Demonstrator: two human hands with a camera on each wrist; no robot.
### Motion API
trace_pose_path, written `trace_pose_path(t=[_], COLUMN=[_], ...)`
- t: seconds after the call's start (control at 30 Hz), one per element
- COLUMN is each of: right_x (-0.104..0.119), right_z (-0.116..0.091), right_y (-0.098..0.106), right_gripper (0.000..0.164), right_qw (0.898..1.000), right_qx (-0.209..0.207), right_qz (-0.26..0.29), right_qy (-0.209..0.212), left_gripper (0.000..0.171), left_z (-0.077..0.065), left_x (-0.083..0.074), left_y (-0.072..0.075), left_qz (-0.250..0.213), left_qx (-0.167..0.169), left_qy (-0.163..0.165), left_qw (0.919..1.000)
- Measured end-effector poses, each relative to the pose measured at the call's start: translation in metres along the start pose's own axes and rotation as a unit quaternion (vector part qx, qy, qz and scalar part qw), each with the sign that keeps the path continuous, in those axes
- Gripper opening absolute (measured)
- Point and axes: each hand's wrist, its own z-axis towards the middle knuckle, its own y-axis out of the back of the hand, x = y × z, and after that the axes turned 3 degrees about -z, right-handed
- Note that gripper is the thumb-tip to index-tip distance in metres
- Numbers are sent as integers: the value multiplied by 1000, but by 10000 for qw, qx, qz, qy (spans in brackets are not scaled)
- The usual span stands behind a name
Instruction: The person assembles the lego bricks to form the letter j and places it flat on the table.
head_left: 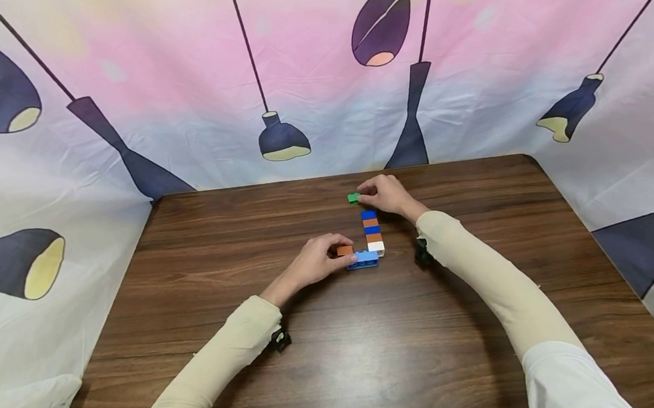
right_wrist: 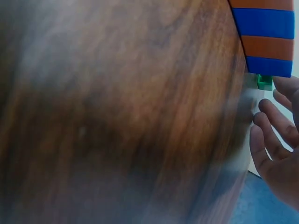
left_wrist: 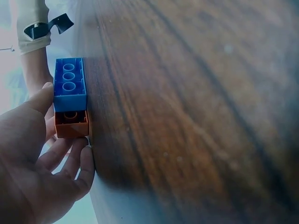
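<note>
In the head view, my left hand (head_left: 316,259) grips an orange brick (head_left: 344,250) and a light blue brick (head_left: 365,257) at their left end. The left wrist view shows the blue brick's hollow underside (left_wrist: 69,79), with the orange brick (left_wrist: 71,126) right beside it. My right hand (head_left: 386,195) pinches a small green brick (head_left: 353,198) by its right end, farther back; its other fingers curl loosely. Between the hands lies a row of joined blue, orange and white bricks (head_left: 371,230), its white end close to the light blue brick.
The brown wooden table (head_left: 348,359) has its back edge just beyond the right hand. A printed cloth (head_left: 329,99) with lamp drawings hangs behind and at the sides. Dark devices are strapped under both wrists, one at the left sleeve (head_left: 281,340).
</note>
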Motion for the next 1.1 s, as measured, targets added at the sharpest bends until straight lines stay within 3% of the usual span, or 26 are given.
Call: trace_pose_path(t=[0.3, 1.1], right_x=[1, -11], right_z=[2, -19], right_y=[-3, 7], right_gripper=[32, 27], right_qw=[9997, 9993], right_qx=[-56, -9], right_qz=[-176, -342], right_qy=[-172, 130], left_gripper=[39, 41], left_z=[1, 3], left_x=[-2, -4], left_y=[1, 3], left_qz=[-48, -52], left_qx=[67, 226], left_qy=[81, 201], left_qw=[9999, 9995])
